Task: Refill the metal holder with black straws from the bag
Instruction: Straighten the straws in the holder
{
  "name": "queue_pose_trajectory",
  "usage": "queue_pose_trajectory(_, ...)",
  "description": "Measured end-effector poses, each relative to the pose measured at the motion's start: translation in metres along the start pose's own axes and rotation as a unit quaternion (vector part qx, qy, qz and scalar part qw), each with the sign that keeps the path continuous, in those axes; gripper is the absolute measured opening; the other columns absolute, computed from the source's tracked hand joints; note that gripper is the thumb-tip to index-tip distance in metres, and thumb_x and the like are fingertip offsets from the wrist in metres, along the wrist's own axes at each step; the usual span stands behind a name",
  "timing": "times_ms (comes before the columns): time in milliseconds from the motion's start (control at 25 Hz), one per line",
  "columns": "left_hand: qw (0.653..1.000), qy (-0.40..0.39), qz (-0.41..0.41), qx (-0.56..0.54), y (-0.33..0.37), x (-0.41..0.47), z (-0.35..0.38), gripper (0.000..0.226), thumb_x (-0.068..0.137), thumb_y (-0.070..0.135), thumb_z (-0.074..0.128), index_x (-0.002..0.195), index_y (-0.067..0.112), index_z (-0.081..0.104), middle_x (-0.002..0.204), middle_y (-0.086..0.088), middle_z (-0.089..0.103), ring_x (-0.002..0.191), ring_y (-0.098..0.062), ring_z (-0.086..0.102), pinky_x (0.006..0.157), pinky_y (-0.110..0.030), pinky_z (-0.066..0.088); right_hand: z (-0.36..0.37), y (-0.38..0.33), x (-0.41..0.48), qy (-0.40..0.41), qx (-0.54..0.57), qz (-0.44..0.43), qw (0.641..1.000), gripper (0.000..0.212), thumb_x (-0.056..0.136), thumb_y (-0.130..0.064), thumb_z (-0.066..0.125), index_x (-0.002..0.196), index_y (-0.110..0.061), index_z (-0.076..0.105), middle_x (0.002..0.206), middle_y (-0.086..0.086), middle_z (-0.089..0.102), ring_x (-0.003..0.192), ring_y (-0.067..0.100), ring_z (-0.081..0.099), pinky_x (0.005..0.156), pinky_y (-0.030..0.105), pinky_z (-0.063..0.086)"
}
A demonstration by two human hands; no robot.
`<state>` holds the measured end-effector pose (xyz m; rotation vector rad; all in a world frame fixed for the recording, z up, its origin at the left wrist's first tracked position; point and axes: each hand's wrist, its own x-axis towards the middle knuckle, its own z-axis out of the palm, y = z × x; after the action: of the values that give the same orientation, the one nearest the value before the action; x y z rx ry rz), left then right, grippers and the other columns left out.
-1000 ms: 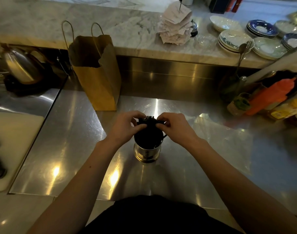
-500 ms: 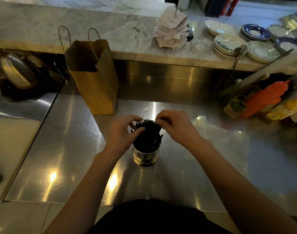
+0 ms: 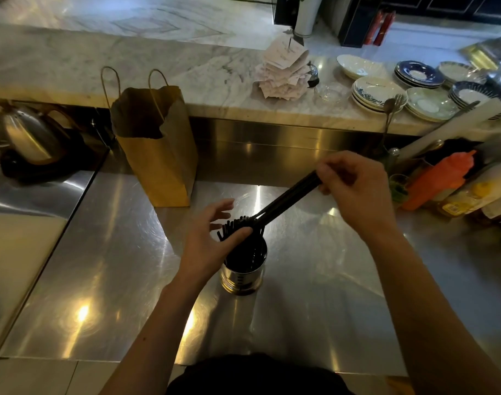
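Black straws (image 3: 289, 195) are pinched at the top end by the right hand (image 3: 357, 189), long axis tilted, low end at the metal holder (image 3: 242, 280) mouth, high end up-right. The left hand (image 3: 209, 240) is spread loose, thumb laid on the holder's straws. Holder is stood on the steel counter (image 3: 115, 266), paper bag (image 3: 161, 166) behind-left, marble ledge (image 3: 72, 61) beyond.

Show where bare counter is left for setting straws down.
Bare steel counter lies left of the metal holder, this side of the brown paper bag, and between holder and near edge. Crowded far right around the orange squeeze bottle.
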<state>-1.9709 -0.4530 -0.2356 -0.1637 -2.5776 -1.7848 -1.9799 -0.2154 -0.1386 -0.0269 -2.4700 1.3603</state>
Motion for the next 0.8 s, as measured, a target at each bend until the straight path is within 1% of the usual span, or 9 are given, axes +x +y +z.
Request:
queue_pose_trajectory(80, 0.998, 0.035, -0.024, -0.046, 0.001, -0.003, -0.002, 0.066, 0.068, 0.048, 0.075, 0.127, 0.033, 0.050, 0.124, 0.012, 0.060, 0.111, 0.003, 0.057, 0.091, -0.016, 0.047, -0.008, 0.007, 0.001, 0.046, 0.048, 0.025, 0.997, 0.010, 0.093, -0.012, 0.060, 0.100, -0.010, 0.067, 0.083, 0.000, 0.068, 0.068, 0.001, 0.065, 0.068, 0.015, 0.053)
queue_pose_trajectory(160, 0.989, 0.063, -0.051, -0.126, 0.003, -0.004, -0.002, 0.072, 0.068, 0.040, 0.077, 0.132, 0.027, 0.047, 0.127, 0.007, 0.060, 0.114, -0.003, 0.060, 0.097, -0.025, 0.049, -0.008, 0.016, 0.000, 0.085, 0.131, 0.070, 0.985, 0.010, 0.094, -0.012, 0.059, 0.099, -0.009, 0.067, 0.081, 0.001, 0.066, 0.066, 0.002, 0.063, 0.068, 0.017, 0.053)
queue_pose_trajectory(240, 0.971, 0.063, -0.081, -0.215, 0.008, -0.004, 0.001, 0.075, 0.068, 0.038, 0.080, 0.132, 0.027, 0.043, 0.126, 0.004, 0.062, 0.114, -0.007, 0.063, 0.101, -0.032, 0.050, 0.006, 0.023, -0.007, 0.110, 0.269, 0.144, 0.946, 0.009, 0.095, -0.009, 0.057, 0.095, -0.010, 0.066, 0.079, 0.000, 0.063, 0.066, 0.005, 0.061, 0.069, 0.019, 0.053)
queue_pose_trajectory(320, 0.948, 0.045, -0.105, -0.299, 0.016, -0.002, 0.007, 0.071, 0.068, 0.045, 0.082, 0.129, 0.031, 0.047, 0.122, 0.005, 0.066, 0.115, -0.012, 0.064, 0.100, -0.034, 0.050, 0.034, 0.025, -0.020, 0.116, 0.397, 0.224, 0.883, 0.009, 0.094, -0.004, 0.057, 0.091, -0.008, 0.064, 0.077, 0.000, 0.061, 0.063, 0.007, 0.059, 0.067, 0.020, 0.054)
queue_pose_trajectory(400, 0.927, 0.034, -0.107, -0.358, 0.026, 0.002, 0.012, 0.056, 0.073, 0.052, 0.076, 0.122, 0.034, 0.056, 0.117, 0.005, 0.070, 0.115, -0.016, 0.064, 0.097, -0.032, 0.052, 0.064, 0.028, -0.039, 0.104, 0.428, 0.269, 0.857, 0.010, 0.093, -0.002, 0.057, 0.088, -0.006, 0.064, 0.075, 0.003, 0.061, 0.062, 0.010, 0.058, 0.066, 0.022, 0.055)
queue_pose_trajectory(480, 0.907, 0.031, -0.103, -0.407, 0.034, 0.005, 0.012, 0.047, 0.084, 0.040, 0.060, 0.127, 0.021, 0.054, 0.121, -0.004, 0.068, 0.117, -0.020, 0.063, 0.097, -0.033, 0.052, 0.084, 0.031, -0.057, 0.072, 0.413, 0.289, 0.861, 0.009, 0.093, -0.003, 0.057, 0.088, -0.003, 0.065, 0.073, 0.004, 0.064, 0.063, 0.013, 0.061, 0.068, 0.025, 0.056)
queue_pose_trajectory(560, 0.903, 0.034, -0.095, -0.417, 0.037, 0.005, 0.008, 0.037, 0.092, 0.030, 0.049, 0.124, 0.011, 0.054, 0.120, -0.011, 0.068, 0.115, -0.022, 0.065, 0.098, -0.034, 0.052, 0.091, 0.037, -0.069, 0.027, 0.380, 0.280, 0.881, 0.010, 0.094, -0.005, 0.057, 0.092, 0.002, 0.065, 0.073, 0.005, 0.068, 0.067, 0.017, 0.065, 0.073, 0.031, 0.058)
queue_pose_trajectory(680, 0.902, 0.034, -0.090, -0.421, 0.032, 0.001, -0.002, 0.024, 0.101, 0.016, 0.041, 0.116, 0.009, 0.058, 0.116, -0.014, 0.069, 0.114, -0.026, 0.065, 0.097, -0.034, 0.052, 0.086, 0.045, -0.074, -0.055, 0.279, 0.230, 0.931, 0.010, 0.093, -0.005, 0.059, 0.096, 0.001, 0.067, 0.082, 0.014, 0.072, 0.070, 0.026, 0.071, 0.073, 0.035, 0.061)
queue_pose_trajectory(800, 0.905, 0.031, -0.089, -0.415, 0.025, -0.005, -0.008, 0.025, 0.101, 0.008, 0.039, 0.115, 0.009, 0.059, 0.111, -0.012, 0.071, 0.112, -0.026, 0.066, 0.097, -0.033, 0.052, 0.077, 0.049, -0.070, -0.125, 0.174, 0.188, 0.959, 0.010, 0.092, -0.005, 0.061, 0.098, -0.005, 0.069, 0.087, 0.011, 0.074, 0.071, 0.021, 0.073, 0.069, 0.029, 0.060)
